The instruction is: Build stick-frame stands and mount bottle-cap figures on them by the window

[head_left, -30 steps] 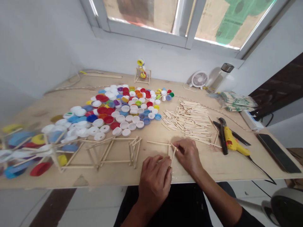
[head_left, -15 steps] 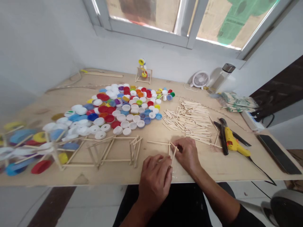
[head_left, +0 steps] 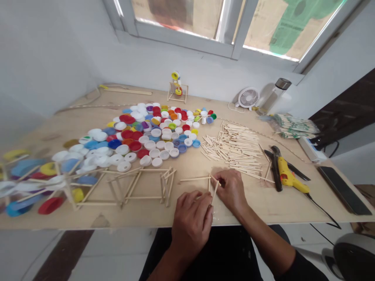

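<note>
A small frame of thin wooden sticks (head_left: 195, 179) lies at the table's front, between my two hands. My left hand (head_left: 193, 214) is closed on its near end, with the fingertips bent around the sticks there. At its far right corner my right hand (head_left: 231, 189) pinches the joint; the thumb and fingertips are partly hidden. One long stick points left from the frame, and a slanted one (head_left: 215, 191) rises between the hands. Left of my hands stand finished-looking stick frames (head_left: 145, 198) on the tabletop.
Many coloured bottle caps (head_left: 150, 145) spread over the left and middle. A heap of loose sticks (head_left: 243, 146) lies beyond my right hand. Farther right are a yellow glue gun (head_left: 288, 175), black-handled pliers (head_left: 276, 171), a phone (head_left: 345, 189), a fan (head_left: 248, 97) and a bottle (head_left: 275, 95).
The long stick's left end has shifted slightly left as the frame turned a little. Both hands keep their hold in nearly the same place.
</note>
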Motion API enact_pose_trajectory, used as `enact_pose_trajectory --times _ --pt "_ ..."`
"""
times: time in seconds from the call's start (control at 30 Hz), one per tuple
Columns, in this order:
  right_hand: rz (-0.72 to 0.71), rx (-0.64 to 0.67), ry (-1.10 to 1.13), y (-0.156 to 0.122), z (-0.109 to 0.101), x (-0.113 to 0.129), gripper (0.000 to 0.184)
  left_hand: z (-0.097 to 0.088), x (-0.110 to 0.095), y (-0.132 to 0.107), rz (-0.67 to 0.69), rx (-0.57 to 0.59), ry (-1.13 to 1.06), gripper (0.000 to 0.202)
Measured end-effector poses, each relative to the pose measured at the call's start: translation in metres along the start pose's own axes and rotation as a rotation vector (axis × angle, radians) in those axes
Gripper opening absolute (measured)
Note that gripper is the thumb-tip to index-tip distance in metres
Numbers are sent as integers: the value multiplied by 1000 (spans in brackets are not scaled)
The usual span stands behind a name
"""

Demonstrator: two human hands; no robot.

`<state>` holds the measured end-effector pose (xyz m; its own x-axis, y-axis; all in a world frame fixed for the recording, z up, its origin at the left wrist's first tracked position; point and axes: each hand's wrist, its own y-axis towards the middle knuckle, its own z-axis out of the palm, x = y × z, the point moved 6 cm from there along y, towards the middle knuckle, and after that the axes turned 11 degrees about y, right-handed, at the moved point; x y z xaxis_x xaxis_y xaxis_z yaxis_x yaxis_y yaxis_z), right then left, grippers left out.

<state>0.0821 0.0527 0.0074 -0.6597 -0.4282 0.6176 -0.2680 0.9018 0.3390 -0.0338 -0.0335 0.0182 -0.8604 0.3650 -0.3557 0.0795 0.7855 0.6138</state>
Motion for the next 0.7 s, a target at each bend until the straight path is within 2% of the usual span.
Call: enact_pose_trajectory --times 0.23,0.53,0.7 --pt "-23 -6 29 -4 -5 1 12 0 -1 0 5 4 2 21" --pt "13 -28 107 -33 -19 -4 9 1 0 -1 5 20 -1 20" --pt "18 -40 148 -37 -20 -2 9 2 6 -6 -37 25 -65 25"
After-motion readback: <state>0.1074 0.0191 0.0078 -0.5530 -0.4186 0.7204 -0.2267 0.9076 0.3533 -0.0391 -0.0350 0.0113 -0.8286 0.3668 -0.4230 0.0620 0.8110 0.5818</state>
